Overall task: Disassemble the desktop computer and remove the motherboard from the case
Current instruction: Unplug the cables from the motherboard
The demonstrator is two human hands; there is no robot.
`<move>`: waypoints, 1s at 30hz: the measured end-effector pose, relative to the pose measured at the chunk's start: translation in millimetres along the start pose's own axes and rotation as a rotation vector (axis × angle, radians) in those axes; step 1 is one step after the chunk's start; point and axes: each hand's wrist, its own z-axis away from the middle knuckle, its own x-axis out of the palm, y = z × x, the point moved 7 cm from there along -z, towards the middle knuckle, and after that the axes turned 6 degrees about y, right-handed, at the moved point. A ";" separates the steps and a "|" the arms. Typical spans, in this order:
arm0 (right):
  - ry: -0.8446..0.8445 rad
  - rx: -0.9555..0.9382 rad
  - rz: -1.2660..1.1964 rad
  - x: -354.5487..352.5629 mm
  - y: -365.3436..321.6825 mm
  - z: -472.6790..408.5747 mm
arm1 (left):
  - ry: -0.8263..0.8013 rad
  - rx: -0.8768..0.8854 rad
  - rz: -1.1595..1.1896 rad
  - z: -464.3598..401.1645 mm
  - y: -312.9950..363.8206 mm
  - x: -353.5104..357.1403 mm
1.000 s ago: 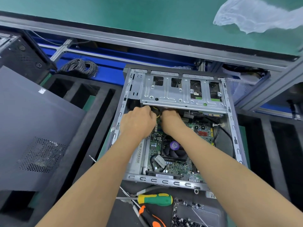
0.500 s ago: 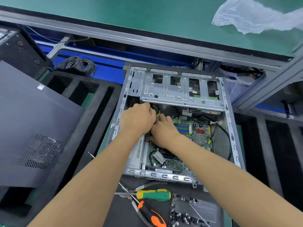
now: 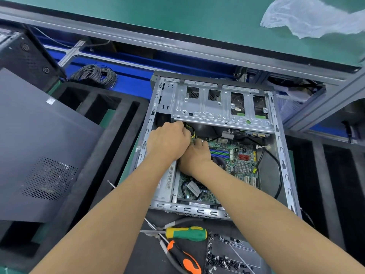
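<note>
Green board, densely populated: the motherboard [image 3: 233, 161] lies flat on the floor of the open case [image 3: 280, 147], below the silver drive cage [image 3: 217, 107] and beside the grey power supply box [image 3: 166, 184] at the left wall.

Hands: left hand [image 3: 167, 141] is curled, knuckles up, at the board's far left corner, where yellow and black wires [image 3: 192, 133] run in; it seems to grip a plug there, but the fingers hide the contact. Right hand [image 3: 195, 157] is tucked just under and touching the left, fingers bent down onto the board; what it holds, cannot tell.

Judgement on handling: board is light, thin, stiff but brittle under flex; solder joints and slot pins are fragile. Take it by bare edges or the heatsink block, never by connectors. A black cable [image 3: 278, 171] loops along the right side; anything attached would snag a lift.

Nearby on the worktop: green-handled screwdriver [image 3: 185, 233], orange-handled pliers [image 3: 183, 258], screw tray [image 3: 233, 254], removed side panel [image 3: 39, 147].
</note>
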 end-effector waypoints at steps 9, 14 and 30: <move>0.193 0.015 -0.153 -6.0 4.6 4.5 | -0.003 -0.009 -0.002 -1.3 -1.0 -0.1; 0.220 0.014 -0.188 -6.9 6.4 4.9 | -0.001 -0.015 -0.006 -0.3 -1.0 -0.6; 0.312 0.084 -0.511 -24.4 51.5 27.4 | -0.013 -0.015 -0.011 -0.8 -1.2 -1.2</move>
